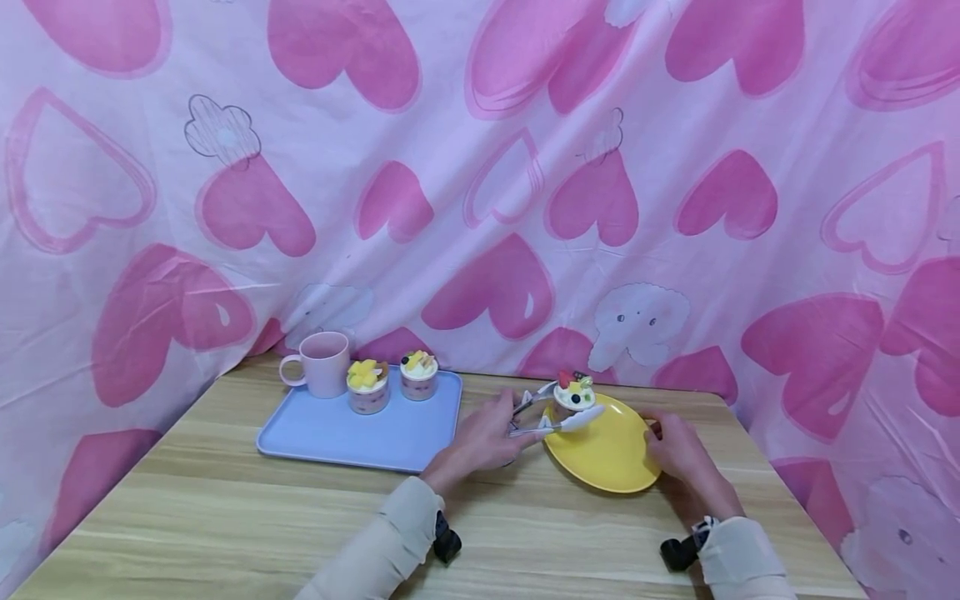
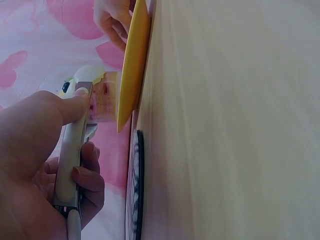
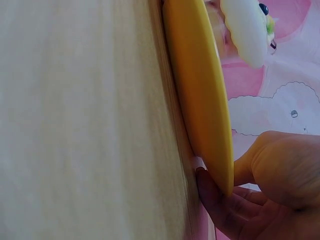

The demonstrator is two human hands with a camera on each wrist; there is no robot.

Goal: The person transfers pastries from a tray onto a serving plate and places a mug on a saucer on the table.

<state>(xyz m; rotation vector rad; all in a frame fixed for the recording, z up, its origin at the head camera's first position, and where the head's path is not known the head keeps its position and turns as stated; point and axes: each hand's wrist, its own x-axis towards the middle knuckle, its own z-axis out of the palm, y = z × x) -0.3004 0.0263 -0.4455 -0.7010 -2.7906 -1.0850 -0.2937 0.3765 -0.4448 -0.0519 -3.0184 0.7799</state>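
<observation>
My left hand [image 1: 486, 432] grips a pair of tongs [image 2: 74, 150] with pale scalloped tips, thumb on one arm and fingers curled round the other. Between the tips is a dessert cup [image 1: 576, 395] topped with cream, a strawberry and other fruit. It stands upright over the left part of a round yellow plate [image 1: 611, 467], its base right at the plate's surface in the left wrist view. At the plate's right rim, my right hand [image 1: 681, 457] pinches the edge, thumb above and fingers beneath, as the right wrist view [image 3: 265, 185] shows.
Left of the plate lies a blue rectangular tray [image 1: 330, 437]. On it stand a pink mug [image 1: 327, 367] and two more fruit-topped dessert cups, one nearer [image 1: 367, 387] and one farther back [image 1: 418, 379]. A pink heart-patterned cloth [image 1: 487, 208] hangs behind the wooden table [image 1: 525, 533].
</observation>
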